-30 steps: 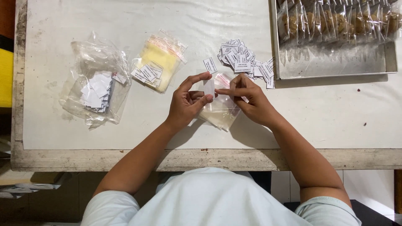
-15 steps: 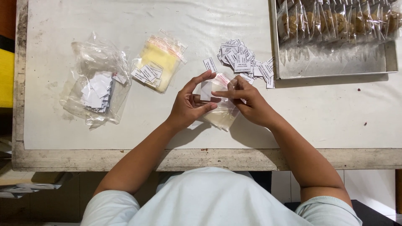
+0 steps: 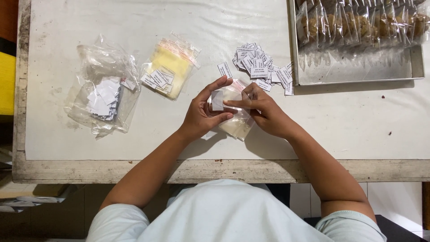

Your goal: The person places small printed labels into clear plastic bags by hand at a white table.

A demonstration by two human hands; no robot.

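So the small clear plastic pouch with a pale filling [image 3: 236, 122] is held up just over the white table top [image 3: 340, 125], and it's judged light, floppy and a bit slick, so it's best pinched at the flat sealed edge rather than the soft middle. The left hand [image 3: 204, 117] is wrapped round its 9 o'clock side, with a little white paper label [image 3: 217, 100] pinned under the thumb. At 3 o'clock, the right hand [image 3: 264, 112] is closed on the top edge, forefinger laid across towards the label.
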